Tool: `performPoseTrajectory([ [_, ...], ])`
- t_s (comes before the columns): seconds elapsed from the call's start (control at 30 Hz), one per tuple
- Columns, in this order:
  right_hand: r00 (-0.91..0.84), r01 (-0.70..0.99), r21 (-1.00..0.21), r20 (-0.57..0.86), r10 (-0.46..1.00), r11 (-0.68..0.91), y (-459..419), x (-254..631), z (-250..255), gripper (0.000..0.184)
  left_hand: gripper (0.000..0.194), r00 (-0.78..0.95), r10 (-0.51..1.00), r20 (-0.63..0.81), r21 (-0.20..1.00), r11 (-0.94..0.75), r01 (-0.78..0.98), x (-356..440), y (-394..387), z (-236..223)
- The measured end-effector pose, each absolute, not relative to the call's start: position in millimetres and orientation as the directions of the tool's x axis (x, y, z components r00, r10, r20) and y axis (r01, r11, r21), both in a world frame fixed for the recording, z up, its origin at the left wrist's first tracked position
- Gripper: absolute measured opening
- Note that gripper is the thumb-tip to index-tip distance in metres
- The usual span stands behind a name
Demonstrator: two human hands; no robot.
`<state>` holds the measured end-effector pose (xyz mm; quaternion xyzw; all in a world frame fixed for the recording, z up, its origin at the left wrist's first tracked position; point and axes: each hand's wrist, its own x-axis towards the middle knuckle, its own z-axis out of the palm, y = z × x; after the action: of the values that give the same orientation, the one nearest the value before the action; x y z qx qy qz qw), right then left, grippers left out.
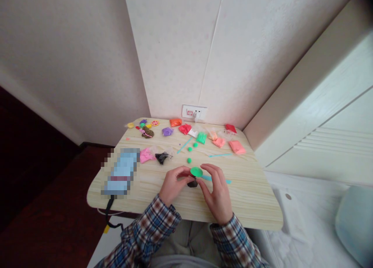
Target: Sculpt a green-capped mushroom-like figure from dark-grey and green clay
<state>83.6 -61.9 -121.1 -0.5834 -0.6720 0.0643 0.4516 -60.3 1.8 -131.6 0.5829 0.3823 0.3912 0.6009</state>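
Over the near half of the table (247, 205), pinching a green disc (196, 172) at the rim with the left hand (172, 185), curling the right hand (218, 194) round the other side (can't tell if gripping), just above a dark lump (192, 184). Looks light and soft, probably dents easy tbh, so take gently by the rim with fingertips

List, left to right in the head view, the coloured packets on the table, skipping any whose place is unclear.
Bright pink soft packet → purple crumpled packet → red crumpled packet → bright green packet → large coral rectangular packet.
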Motion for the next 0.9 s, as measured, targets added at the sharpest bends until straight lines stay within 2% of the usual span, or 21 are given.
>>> performPoseTrajectory([
  [0.17, -0.034, 0.778, -0.484, 0.604, 0.796, 0.401, -57.4, 85.2, -123.5, 0.024, 0.019, 0.413, 0.910, 0.033, 0.999, -0.021, -0.034, -61.1, 0.8, -135.8],
  [0.43, -0.085, 0.805, -0.384, 0.680, 0.728, 0.453, -61.7, 85.9, -126.5, 0.025, 0.029, 0.433, 0.900, 0.057, 0.998, -0.035, -0.058, -61.8, -0.6, -138.0],
  [0.57, -0.091, 0.797, -0.363, 0.717, 0.691, 0.482, -61.6, 85.8, -129.1, 0.023, 0.033, 0.446, 0.895, 0.024, 0.996, 0.017, -0.088, -63.1, 0.7, -137.9],
  [0.77, -0.078, 0.799, -0.366, 0.724, 0.686, 0.477, -61.4, 86.1, -131.1, 0.016, 0.027, 0.411, 0.911, -0.024, 0.992, 0.073, -0.104, -71.7, 0.7, -137.3],
  [0.9, -0.067, 0.777, -0.405, 0.708, 0.703, 0.482, -60.4, 85.3, -130.8, 0.024, 0.020, 0.394, 0.919, -0.009, 0.996, 0.045, -0.081, -77.3, 0.3, -134.8],
])
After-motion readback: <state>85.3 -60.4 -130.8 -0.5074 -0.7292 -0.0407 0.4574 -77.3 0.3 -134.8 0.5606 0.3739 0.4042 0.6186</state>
